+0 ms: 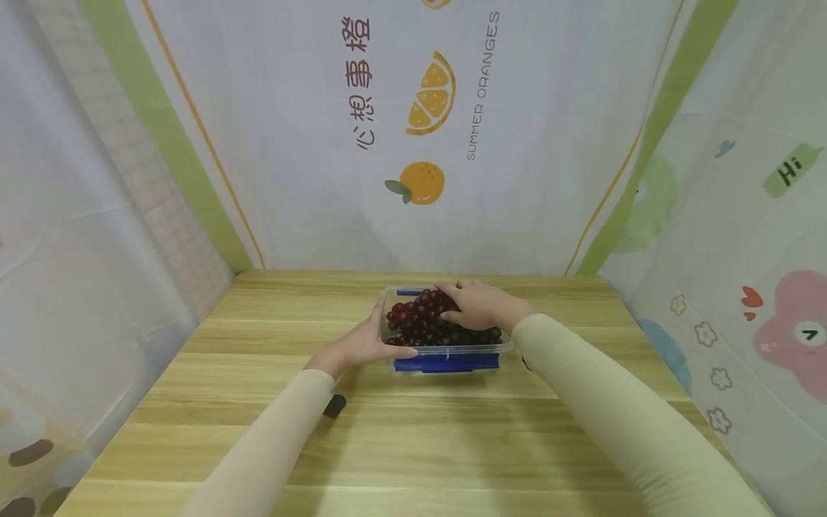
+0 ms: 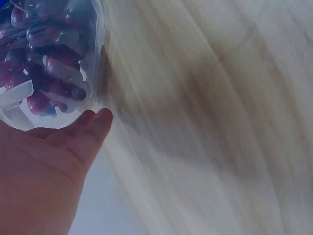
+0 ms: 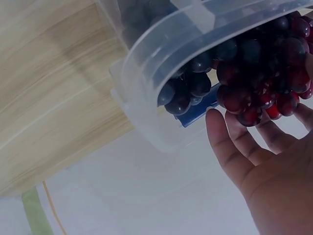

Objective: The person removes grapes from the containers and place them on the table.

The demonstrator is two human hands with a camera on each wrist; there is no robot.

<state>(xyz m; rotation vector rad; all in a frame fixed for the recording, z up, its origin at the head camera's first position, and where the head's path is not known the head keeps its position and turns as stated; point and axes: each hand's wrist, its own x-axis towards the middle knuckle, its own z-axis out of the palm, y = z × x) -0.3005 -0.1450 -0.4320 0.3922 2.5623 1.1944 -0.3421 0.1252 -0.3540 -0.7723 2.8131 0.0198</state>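
Note:
A clear plastic container (image 1: 465, 350) with blue clips stands on the table, full of dark red and blackish grapes (image 1: 420, 314). My left hand (image 1: 358, 346) rests at its left front corner, thumb along the front rim and fingers straight against the side; the left wrist view shows the fingertips of that hand (image 2: 54, 166) touching the clear wall (image 2: 100, 44). From the right, my right hand (image 1: 487, 305) reaches over the container onto the grapes. In the right wrist view, that hand (image 3: 274, 166) holds a red bunch (image 3: 239, 98) between fingers and thumb, the thumb mostly out of frame.
The wooden table (image 1: 413, 445) extends around the container. Behind it hangs a white cloth (image 1: 310, 215) printed with oranges, and patterned cloths hang at both sides. A small black object (image 1: 334, 406) shows beside my left wrist.

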